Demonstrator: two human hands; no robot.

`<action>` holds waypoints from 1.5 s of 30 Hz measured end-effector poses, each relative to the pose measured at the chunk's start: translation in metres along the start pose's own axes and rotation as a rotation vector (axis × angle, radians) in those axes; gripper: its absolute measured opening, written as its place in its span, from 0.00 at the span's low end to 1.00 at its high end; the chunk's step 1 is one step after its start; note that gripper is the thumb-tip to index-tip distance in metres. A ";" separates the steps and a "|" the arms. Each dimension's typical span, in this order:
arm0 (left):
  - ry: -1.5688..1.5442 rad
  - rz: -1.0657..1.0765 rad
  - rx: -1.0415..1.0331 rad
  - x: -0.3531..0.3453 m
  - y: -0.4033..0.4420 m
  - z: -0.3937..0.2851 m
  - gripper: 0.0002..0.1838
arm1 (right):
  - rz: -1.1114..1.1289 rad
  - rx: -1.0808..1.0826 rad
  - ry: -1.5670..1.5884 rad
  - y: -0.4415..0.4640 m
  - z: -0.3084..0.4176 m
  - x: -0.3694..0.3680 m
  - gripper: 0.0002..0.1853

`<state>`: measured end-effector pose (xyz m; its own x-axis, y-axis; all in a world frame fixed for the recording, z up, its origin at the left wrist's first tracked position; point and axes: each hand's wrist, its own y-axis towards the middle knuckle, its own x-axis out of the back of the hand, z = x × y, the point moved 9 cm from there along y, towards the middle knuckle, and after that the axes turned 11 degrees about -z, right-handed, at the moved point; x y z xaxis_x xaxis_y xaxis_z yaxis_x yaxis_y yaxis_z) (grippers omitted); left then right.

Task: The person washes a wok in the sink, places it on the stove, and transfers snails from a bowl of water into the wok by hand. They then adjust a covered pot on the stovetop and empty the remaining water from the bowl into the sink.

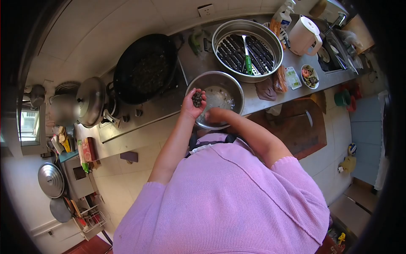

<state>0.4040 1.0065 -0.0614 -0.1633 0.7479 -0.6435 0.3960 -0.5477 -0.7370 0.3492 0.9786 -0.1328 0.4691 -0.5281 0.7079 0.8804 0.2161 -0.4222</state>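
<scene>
A handful of small dark pieces (197, 99), perhaps little shells, rests in the cupped palm of my left hand (193, 109). That hand is over the left rim of a steel bowl (240, 98). My right hand (216, 115) reaches down into the same bowl, near its front side; its fingers are blurred and partly hidden. Cloudy liquid with a few dark bits shows in the bowl. To the left, a black wok (127, 91) holds a layer of similar dark pieces.
Behind the bowl sits a round steamer pan (277, 63) with a green-handled utensil (248, 63) inside. A white kettle (301, 36), a small bowl of food (310, 77) and a sink (330, 61) are to the right. A lidded pot (89, 101) stands left; a wooden board (296, 131) lies front right.
</scene>
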 end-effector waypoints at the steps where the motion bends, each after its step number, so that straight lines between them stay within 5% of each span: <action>1: 0.006 -0.013 -0.008 0.001 0.001 -0.001 0.08 | 0.079 -0.029 0.017 -0.005 0.002 0.003 0.13; 7: 0.044 -0.031 -0.052 0.006 -0.003 -0.003 0.08 | 0.107 0.041 0.098 -0.047 -0.001 0.033 0.14; 13: 0.089 -0.066 -0.066 0.017 -0.003 -0.001 0.09 | 0.036 -0.127 0.842 -0.070 0.001 0.084 0.13; 16: 0.098 -0.105 -0.070 0.013 -0.006 0.011 0.10 | -0.135 0.053 1.026 -0.078 0.045 0.144 0.13; 19: 0.051 0.008 -0.040 -0.017 -0.026 0.021 0.11 | -0.589 0.308 0.253 -0.095 0.090 0.200 0.13; 22: -0.039 0.105 0.104 -0.026 -0.026 0.014 0.10 | -0.887 0.186 0.537 -0.101 0.060 0.227 0.12; 26: -0.022 0.218 -0.007 -0.082 -0.082 -0.057 0.08 | -0.837 -0.088 0.620 -0.124 0.024 0.226 0.12; 29: 0.013 0.188 -0.257 -0.092 -0.090 -0.145 0.07 | -0.693 -0.067 0.714 -0.116 0.002 0.185 0.12; 31: 0.200 -0.027 -0.566 -0.069 -0.077 -0.211 0.09 | -0.687 -0.066 0.737 -0.115 0.000 0.169 0.12; 34: 1.094 -0.312 -0.986 -0.027 -0.021 -0.284 0.16 | -0.670 -0.086 0.734 -0.120 0.007 0.156 0.13; 37: 2.102 -0.717 -1.001 -0.012 -0.002 -0.288 0.23 | -0.693 -0.069 0.670 -0.130 0.014 0.159 0.13; 40: 2.166 -0.709 -0.879 -0.019 0.001 -0.285 0.25 | -0.641 -0.146 0.683 -0.133 0.010 0.151 0.14; 45: 2.248 -0.731 -1.206 -0.013 0.026 -0.310 0.27 | -0.679 -0.152 0.634 -0.137 0.012 0.148 0.13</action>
<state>0.6964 1.0990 -0.0083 -0.1119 0.1588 0.9809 0.8723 -0.4571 0.1735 0.2989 0.8811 0.0367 -0.3065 -0.8598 0.4085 0.9119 -0.3883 -0.1331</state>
